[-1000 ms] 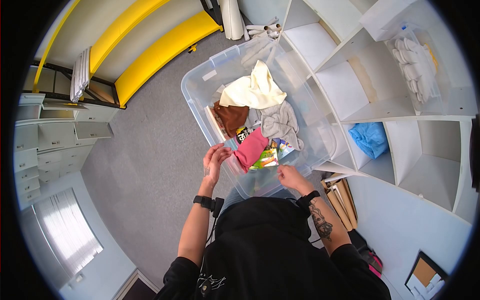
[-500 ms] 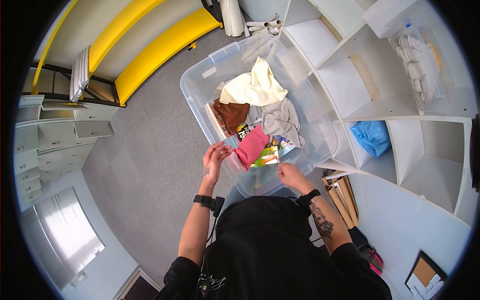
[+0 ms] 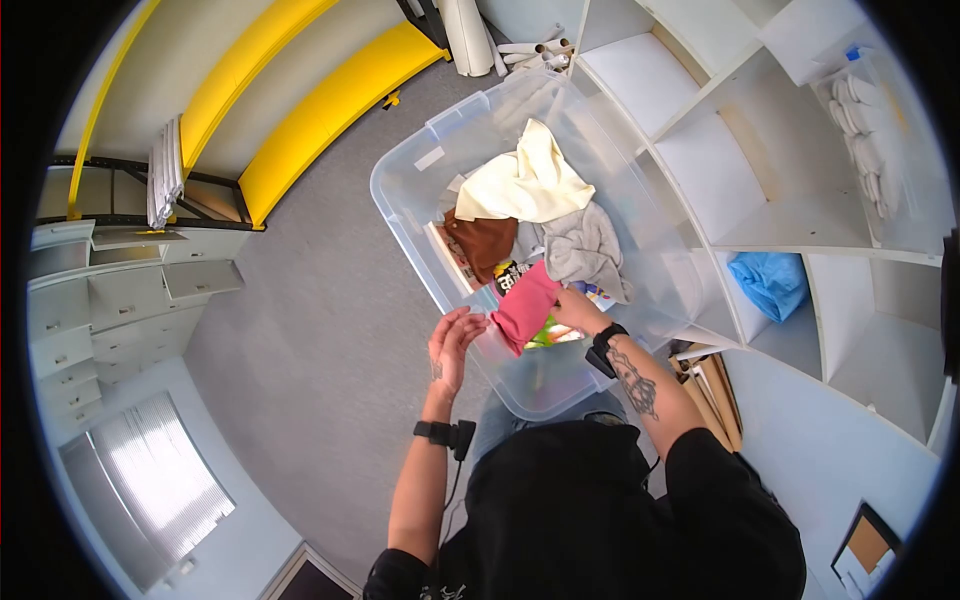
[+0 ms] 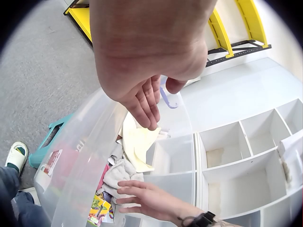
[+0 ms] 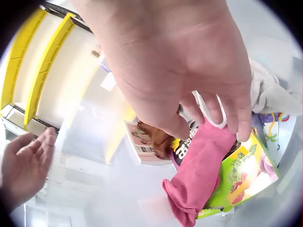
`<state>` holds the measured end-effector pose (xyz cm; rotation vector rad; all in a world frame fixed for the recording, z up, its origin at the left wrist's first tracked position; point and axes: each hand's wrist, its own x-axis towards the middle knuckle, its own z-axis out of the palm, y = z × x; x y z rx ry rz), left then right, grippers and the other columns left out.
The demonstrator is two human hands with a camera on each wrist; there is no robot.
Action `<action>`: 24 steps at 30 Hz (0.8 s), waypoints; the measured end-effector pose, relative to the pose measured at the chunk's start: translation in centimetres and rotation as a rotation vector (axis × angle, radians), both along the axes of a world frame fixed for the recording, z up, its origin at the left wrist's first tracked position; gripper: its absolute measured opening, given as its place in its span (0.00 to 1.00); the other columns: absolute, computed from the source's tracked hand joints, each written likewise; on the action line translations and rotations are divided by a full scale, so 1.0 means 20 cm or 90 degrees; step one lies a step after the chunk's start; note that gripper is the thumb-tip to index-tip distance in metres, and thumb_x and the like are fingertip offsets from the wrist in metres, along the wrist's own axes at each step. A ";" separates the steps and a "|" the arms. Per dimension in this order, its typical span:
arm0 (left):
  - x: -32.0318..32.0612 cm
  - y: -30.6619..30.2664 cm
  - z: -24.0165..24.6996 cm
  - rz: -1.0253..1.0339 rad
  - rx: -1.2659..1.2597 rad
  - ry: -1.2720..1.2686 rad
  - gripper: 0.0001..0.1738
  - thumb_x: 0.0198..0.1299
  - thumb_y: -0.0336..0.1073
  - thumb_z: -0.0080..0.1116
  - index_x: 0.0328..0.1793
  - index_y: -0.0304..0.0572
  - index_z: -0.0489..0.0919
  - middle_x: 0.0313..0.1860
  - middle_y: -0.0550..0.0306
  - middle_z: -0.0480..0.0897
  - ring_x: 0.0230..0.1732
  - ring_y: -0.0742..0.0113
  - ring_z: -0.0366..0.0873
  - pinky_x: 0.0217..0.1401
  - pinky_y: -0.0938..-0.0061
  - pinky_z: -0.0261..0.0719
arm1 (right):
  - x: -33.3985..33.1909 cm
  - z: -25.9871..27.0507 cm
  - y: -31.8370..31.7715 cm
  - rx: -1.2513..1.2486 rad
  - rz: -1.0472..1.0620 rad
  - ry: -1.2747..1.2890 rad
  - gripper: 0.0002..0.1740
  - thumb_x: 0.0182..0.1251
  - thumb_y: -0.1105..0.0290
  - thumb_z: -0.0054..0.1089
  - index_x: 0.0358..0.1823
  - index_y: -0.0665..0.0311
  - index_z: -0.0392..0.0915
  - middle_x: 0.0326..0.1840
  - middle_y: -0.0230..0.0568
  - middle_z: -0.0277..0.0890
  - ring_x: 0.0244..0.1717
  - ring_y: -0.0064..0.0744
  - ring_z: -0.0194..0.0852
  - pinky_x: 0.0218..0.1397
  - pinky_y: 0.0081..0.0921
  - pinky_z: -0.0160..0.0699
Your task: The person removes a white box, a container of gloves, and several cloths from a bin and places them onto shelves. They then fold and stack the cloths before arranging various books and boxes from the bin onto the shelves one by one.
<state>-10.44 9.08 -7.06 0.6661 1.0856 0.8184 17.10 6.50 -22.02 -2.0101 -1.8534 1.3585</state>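
Observation:
My right hand (image 3: 582,312) reaches into a clear plastic bin (image 3: 540,385), at the right end of a pink cloth item (image 3: 528,300). In the right wrist view, its fingers lie over the top of the pink item, beside a white loop. The left wrist view shows those fingers straight and spread, near grey cloth (image 4: 122,174). My left hand (image 3: 455,345) hovers by the bin's left wall, fingers relaxed and holding nothing. Close to the pink item are a bright green pack (image 5: 251,172) with food pictures and a black printed pack (image 3: 512,275).
Cream cloth (image 3: 525,185), a brown item (image 3: 485,240) and a pale-edged book or box (image 5: 147,149) also lie in the bin. White cubby shelves (image 3: 710,190) stand close on the right, one holding a blue bundle (image 3: 768,285). Yellow shelving (image 3: 340,105) is at the far left.
My right hand has moved forward and left, from near the bin's front wall onto the pink item. My left hand keeps its place beside the bin. The head view has shifted slightly.

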 end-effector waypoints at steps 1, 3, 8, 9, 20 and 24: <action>0.00 0.00 -0.01 0.000 0.001 0.002 0.21 0.76 0.34 0.43 0.68 0.26 0.69 0.55 0.39 0.82 0.59 0.50 0.82 0.69 0.60 0.78 | -0.03 -0.09 0.04 -0.016 -0.020 -0.007 0.22 0.60 0.65 0.61 0.52 0.73 0.77 0.55 0.66 0.75 0.58 0.63 0.75 0.62 0.50 0.76; 0.00 0.01 -0.01 0.003 0.004 -0.015 0.20 0.77 0.34 0.43 0.68 0.27 0.69 0.55 0.38 0.82 0.59 0.51 0.82 0.69 0.61 0.77 | -0.07 -0.24 0.11 -0.053 -0.059 -0.020 0.27 0.60 0.62 0.61 0.58 0.71 0.74 0.60 0.69 0.71 0.61 0.66 0.74 0.65 0.54 0.74; 0.00 0.01 0.01 -0.002 -0.003 -0.013 0.20 0.76 0.33 0.41 0.68 0.27 0.69 0.57 0.38 0.81 0.60 0.49 0.81 0.70 0.59 0.76 | -0.09 -0.21 0.40 -0.022 -0.082 -0.116 0.26 0.59 0.66 0.64 0.59 0.65 0.76 0.70 0.60 0.62 0.67 0.66 0.68 0.66 0.52 0.75; 0.00 0.00 0.01 -0.001 -0.004 -0.010 0.20 0.76 0.33 0.41 0.68 0.27 0.69 0.57 0.38 0.81 0.60 0.49 0.81 0.70 0.59 0.76 | -0.09 -0.20 0.47 -0.003 -0.085 -0.130 0.24 0.59 0.67 0.64 0.58 0.65 0.77 0.72 0.58 0.60 0.69 0.66 0.65 0.67 0.51 0.75; 0.03 0.01 0.03 -0.036 0.037 0.021 0.22 0.76 0.32 0.40 0.71 0.25 0.67 0.63 0.37 0.79 0.66 0.48 0.78 0.74 0.59 0.73 | -0.12 -0.26 0.85 -0.006 -0.071 -0.266 0.21 0.69 0.69 0.52 0.62 0.63 0.78 0.82 0.43 0.51 0.80 0.55 0.50 0.72 0.60 0.65; 0.04 -0.01 0.03 -0.031 0.039 0.038 0.21 0.75 0.30 0.43 0.70 0.25 0.68 0.62 0.37 0.79 0.66 0.50 0.78 0.74 0.59 0.73 | -0.02 -0.22 0.76 0.263 -0.114 -0.176 0.16 0.66 0.74 0.53 0.55 0.67 0.76 0.62 0.49 0.73 0.65 0.53 0.71 0.68 0.53 0.69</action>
